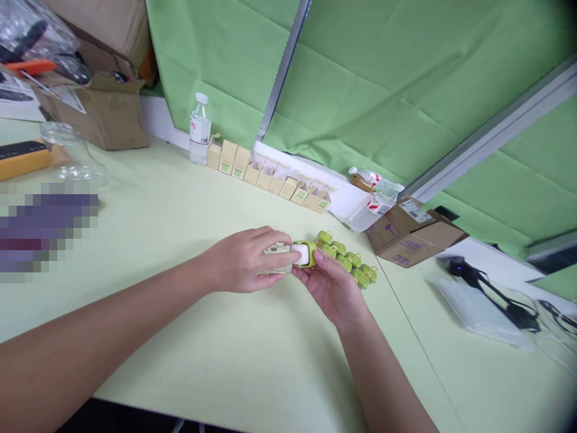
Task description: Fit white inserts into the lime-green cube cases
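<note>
My left hand [250,260] and my right hand [336,288] meet above the table. My right hand is closed around a small green case [311,254], thumb on its near side. A smooth white block [299,253] shows inside the case, and a left fingertip presses against it. A clear plastic piece [283,264] is gripped in my left hand, its far part covered by my fingers. Just beyond my right hand, several green cases with small loops [354,259] stand in a cluster on the table, partly hidden by the hand.
A row of small open cardboard boxes [265,177] runs along the wall beside an upright water bottle [199,129]. Other bottles [376,183] lie near a brown carton [401,234]. A glass jar [67,153] and a cluttered box [112,111] stand left; cables [491,288] lie right.
</note>
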{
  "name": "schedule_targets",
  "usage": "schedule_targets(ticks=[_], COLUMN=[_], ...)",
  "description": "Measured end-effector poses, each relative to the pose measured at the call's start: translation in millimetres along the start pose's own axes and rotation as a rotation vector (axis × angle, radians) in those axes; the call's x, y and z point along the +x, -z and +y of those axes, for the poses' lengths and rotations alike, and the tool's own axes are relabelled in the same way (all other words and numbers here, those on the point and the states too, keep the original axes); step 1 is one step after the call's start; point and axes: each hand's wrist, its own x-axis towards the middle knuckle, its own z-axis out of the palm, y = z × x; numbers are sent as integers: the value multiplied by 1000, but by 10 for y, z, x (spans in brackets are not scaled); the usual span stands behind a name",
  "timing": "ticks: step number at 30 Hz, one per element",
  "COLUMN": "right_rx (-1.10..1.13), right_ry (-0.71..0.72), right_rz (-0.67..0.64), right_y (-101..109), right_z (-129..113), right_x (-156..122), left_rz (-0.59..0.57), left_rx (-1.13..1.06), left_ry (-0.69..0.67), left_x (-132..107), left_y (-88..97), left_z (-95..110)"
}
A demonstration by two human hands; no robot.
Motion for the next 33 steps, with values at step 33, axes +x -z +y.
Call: schedule_targets(ticks=[33], right_rx=[-51], right_ry=[16], right_rz=[-5], right_y=[-37], right_z=[-15], right_x=[-24], left_rz=[39], left_rx=[-57], left_ry=[15], left_x=[-16], left_y=[-27], left_z=[-8])
